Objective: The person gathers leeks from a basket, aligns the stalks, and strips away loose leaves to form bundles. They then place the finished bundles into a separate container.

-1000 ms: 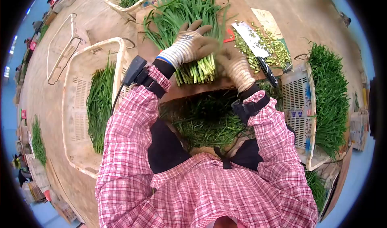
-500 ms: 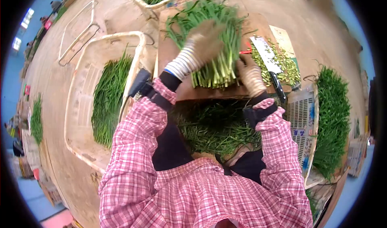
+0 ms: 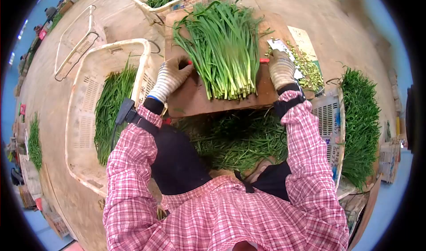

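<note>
A thick bunch of Chinese chives [image 3: 222,51] lies on the brown board [image 3: 186,106], pale cut stems toward me. A red tie [image 3: 265,61] shows at both sides of the bunch; its middle is hidden by the chives. On the left, my left hand [image 3: 171,78], in a striped work glove, is closed with its fingertips at one red end. My right hand [image 3: 282,68], gloved too, closes at the other end. Beside it a knife [image 3: 284,46] with a broad pale blade lies among chopped stem ends [image 3: 308,71], its handle largely covered by my right hand and wrist.
At left stands a white crate [image 3: 82,131] with loose chives [image 3: 113,109]. Another crate [image 3: 177,4] sits behind the board. To the right, more chives [image 3: 361,126] stand beside a printed crate [image 3: 330,131]. Leaf trimmings [image 3: 239,149] lie below the board.
My left hand has come off the top of the chives and moved left to the tie's end. My right hand has moved slightly up and right, over the knife. The bunch lies uncovered.
</note>
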Motion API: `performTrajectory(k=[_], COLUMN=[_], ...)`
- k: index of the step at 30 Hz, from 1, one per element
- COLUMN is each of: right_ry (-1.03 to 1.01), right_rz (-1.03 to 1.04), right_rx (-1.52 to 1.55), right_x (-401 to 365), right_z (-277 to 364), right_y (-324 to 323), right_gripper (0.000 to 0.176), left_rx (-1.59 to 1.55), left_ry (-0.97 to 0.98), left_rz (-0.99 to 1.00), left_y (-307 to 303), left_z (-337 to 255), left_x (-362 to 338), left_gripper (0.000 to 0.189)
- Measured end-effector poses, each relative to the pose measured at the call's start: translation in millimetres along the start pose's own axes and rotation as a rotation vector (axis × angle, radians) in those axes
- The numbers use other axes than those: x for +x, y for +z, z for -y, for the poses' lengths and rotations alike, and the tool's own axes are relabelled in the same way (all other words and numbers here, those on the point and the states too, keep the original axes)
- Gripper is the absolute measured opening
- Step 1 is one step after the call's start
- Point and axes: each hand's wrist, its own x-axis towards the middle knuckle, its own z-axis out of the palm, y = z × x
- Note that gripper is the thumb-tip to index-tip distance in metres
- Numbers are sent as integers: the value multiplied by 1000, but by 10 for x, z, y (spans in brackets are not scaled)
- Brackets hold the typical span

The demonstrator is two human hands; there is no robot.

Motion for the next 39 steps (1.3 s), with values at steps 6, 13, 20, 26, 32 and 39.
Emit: performTrajectory(k=[6, 13, 20, 26, 32, 39], right_ry=[-25, -286, 25, 125, -55, 302], right_rz=[-79, -127, -14, 55, -58, -27], right_rx=[1180, 979, 1067, 942, 700, 664], right_x=[-519, -501, -632, -750, -810, -809], right_z=[404, 482, 10, -278, -639, -824], right_y=[-239, -270, -593, -721, -675, -785], right_gripper=[18, 16, 23, 39, 45, 41], left_rx=[-382, -377, -599, -156, 293, 698], left_ry=[181, 249, 145, -260, -210, -237], left_rz=[94, 7, -50, -514, -644, -567], left_y=[213, 414, -143, -1318, -1210, -1470], left_z=[-340, -625, -254, 1803, 2707, 2475], left_x=[87, 115, -307, -499, 244, 534], left_gripper=[15, 21, 25, 25, 29, 19])
